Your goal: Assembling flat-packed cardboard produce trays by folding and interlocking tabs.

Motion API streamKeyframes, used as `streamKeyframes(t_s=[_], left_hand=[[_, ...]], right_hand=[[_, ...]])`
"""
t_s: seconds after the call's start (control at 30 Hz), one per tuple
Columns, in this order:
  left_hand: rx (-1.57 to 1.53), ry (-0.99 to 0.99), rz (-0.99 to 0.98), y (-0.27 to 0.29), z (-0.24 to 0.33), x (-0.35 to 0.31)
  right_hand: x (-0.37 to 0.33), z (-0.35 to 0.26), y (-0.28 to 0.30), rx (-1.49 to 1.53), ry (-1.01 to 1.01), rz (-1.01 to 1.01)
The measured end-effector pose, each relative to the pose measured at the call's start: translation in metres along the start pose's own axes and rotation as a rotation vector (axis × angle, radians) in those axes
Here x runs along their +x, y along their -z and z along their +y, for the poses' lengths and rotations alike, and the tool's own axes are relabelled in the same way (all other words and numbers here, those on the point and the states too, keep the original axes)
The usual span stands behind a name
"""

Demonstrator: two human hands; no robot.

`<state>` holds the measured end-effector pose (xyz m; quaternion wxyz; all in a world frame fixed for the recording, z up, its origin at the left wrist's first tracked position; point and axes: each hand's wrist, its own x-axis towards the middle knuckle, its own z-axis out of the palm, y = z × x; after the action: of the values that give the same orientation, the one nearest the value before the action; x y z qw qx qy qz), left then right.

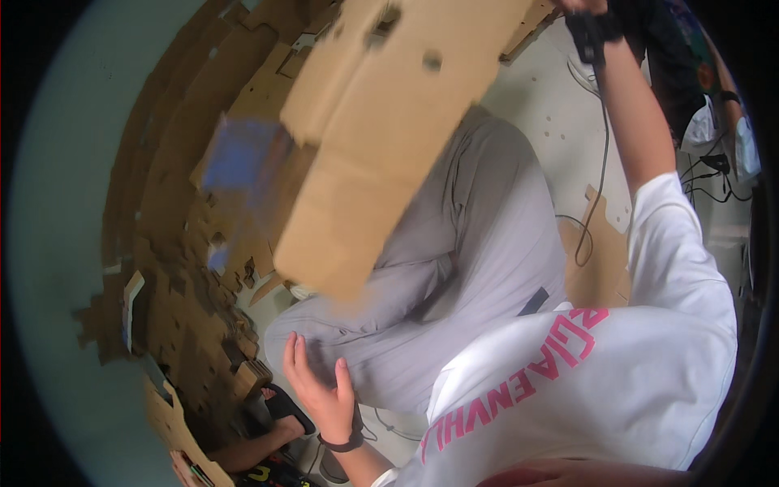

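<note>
A large brown cardboard piece (381, 154) with cut-out holes and a fold line is raised above my grey-trousered legs (487, 219). Its lower end is blurred. My right hand (580, 5) is at the top edge of the picture, close to the cardboard's upper end; its fingers are cut off, so their grip does not show. Below the cardboard, my left hand (319, 399) is open beside my knee, fingers apart, touching no cardboard. A smeared blue patch (239, 154) shows left of the cardboard piece.
Stacked cardboard (162, 187) lines the left side along a pale wall (73, 203). A cable (602, 162) crosses the floor at right, near a flat cardboard scrap (596, 260). Another person's arm (256, 448) reaches in at lower left; someone else (734, 122) is at far right.
</note>
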<state>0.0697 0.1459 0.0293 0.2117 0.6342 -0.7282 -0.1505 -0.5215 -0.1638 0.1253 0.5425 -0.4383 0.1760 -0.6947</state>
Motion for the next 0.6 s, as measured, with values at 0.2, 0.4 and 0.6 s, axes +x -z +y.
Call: streamKeyframes(t_s=[0.2, 0.4, 0.6], left_hand=[[0.002, 0.101, -0.021, 0.004, -0.012, 0.009], [0.04, 0.131, 0.016, -0.004, -0.021, 0.002], [0.021, 0.149, -0.052, -0.007, -0.034, 0.028]], right_hand=[[0.087, -0.039, 0.157, -0.005, -0.043, 0.238], [-0.011, 0.097, 0.272, 0.158, -0.233, 0.712], [-0.058, 0.252, 0.293, -0.085, -0.397, 0.958]])
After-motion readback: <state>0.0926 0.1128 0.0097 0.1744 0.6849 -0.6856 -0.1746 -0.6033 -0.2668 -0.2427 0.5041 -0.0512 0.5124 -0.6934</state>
